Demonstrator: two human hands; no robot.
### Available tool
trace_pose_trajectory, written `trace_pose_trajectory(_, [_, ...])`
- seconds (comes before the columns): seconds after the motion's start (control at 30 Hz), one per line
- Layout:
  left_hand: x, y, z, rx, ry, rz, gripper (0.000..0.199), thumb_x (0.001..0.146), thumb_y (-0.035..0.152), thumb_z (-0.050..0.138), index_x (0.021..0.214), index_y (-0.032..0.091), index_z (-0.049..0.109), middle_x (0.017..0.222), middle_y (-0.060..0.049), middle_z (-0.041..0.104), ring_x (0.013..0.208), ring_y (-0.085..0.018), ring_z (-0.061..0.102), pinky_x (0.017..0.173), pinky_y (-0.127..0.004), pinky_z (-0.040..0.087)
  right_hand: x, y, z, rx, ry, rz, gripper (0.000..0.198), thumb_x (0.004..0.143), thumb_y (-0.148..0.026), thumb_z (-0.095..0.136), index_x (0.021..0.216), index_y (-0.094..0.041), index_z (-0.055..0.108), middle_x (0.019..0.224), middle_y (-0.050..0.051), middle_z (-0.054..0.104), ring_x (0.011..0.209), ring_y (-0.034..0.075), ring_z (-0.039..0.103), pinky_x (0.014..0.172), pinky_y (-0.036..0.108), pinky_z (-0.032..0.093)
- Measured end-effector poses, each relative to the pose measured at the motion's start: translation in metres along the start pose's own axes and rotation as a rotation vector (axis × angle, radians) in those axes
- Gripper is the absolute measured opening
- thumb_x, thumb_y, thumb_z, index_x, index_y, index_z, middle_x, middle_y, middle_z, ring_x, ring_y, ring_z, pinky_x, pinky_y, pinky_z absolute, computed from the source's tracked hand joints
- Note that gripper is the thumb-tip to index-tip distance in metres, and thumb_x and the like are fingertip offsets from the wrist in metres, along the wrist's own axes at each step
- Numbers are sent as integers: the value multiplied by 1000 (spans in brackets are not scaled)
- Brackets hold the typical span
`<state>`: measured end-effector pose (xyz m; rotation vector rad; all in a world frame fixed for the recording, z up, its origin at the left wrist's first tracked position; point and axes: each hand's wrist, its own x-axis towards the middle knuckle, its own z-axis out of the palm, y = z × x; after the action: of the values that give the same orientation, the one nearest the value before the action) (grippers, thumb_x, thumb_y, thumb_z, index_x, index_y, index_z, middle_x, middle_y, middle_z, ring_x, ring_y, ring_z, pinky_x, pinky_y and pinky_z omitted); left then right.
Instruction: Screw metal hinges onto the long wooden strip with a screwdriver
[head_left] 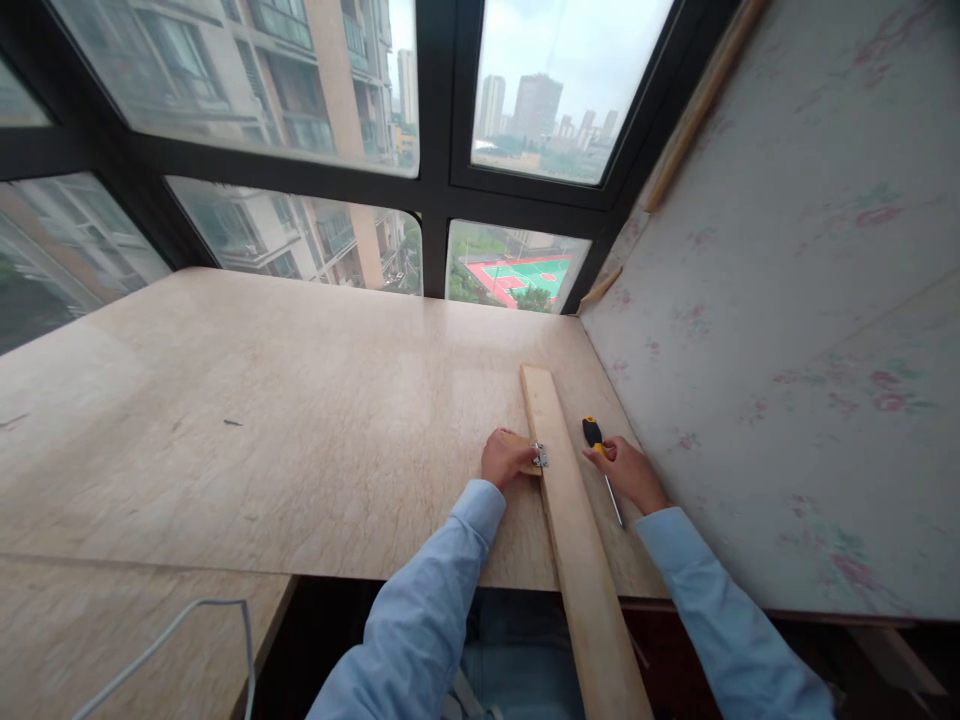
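A long pale wooden board (570,520) lies on the stone-look sill, its near end reaching past the front edge toward me. A small metal hinge (539,455) sits on the board's left edge. My left hand (507,458) is closed on a short wooden piece (534,470) that butts against that edge; its thumb and finger are right by the hinge. Most of the short piece is hidden under the hand. To the right of the board, my right hand (626,470) pinches a screwdriver (592,432) with a black and yellow handle, its shaft pointing back toward me.
The wide sill (337,400) runs to dark-framed windows (435,190) at the back. A papered wall (787,330) rises close by my right arm. Small dark bits, one of them a sliver (233,422), lie at left. A white cable (202,602) loops over the lower ledge.
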<state>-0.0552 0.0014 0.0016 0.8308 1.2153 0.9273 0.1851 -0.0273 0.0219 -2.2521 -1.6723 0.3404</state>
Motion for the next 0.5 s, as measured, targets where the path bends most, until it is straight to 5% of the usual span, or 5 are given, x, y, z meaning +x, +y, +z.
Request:
trace_pose_trajectory(0.1, [-1, 0, -1, -18, 32, 37, 49, 46, 16, 87, 84, 15, 56, 68, 1, 63, 61, -15, 63, 48, -20, 46, 0, -8, 6, 69, 28, 40, 33, 76, -44, 64, 91, -15, 64, 81, 10, 69, 77, 24, 64, 65, 31, 42])
trace_pose_trajectory(0.27, [-8, 5, -4, -33, 10, 28, 49, 48, 12, 84, 86, 16, 53, 71, 1, 63, 64, -15, 64, 49, -22, 51, -4, -13, 5, 583, 70, 107, 31, 66, -46, 71, 73, -17, 64, 69, 5, 66, 67, 21, 62, 59, 30, 45])
trace_pose_trajectory(0.37, [-11, 8, -4, -19, 23, 23, 50, 48, 12, 84, 86, 17, 52, 70, 3, 63, 63, -15, 63, 49, -23, 52, -18, -23, -2, 976, 16, 89, 42, 71, -57, 67, 81, -17, 64, 72, 4, 67, 60, 17, 62, 56, 30, 50])
trace_pose_trajectory(0.43, [-11, 10, -4, -11, 29, 16, 49, 48, 13, 84, 85, 17, 53, 70, 3, 63, 63, -15, 64, 49, -23, 53, -31, -37, -10, 1334, 42, 38, 43, 66, -51, 78, 90, -19, 62, 81, 3, 70, 66, 16, 67, 65, 32, 56])
trace_pose_trajectory(0.5, [-11, 11, -4, -7, 32, 1, 48, 47, 14, 84, 83, 18, 53, 69, 3, 64, 63, -16, 64, 50, -23, 52, -43, -53, -18, 1466, 128, -40, 43, 65, -41, 83, 96, -21, 61, 87, 2, 72, 75, 19, 71, 74, 36, 58])
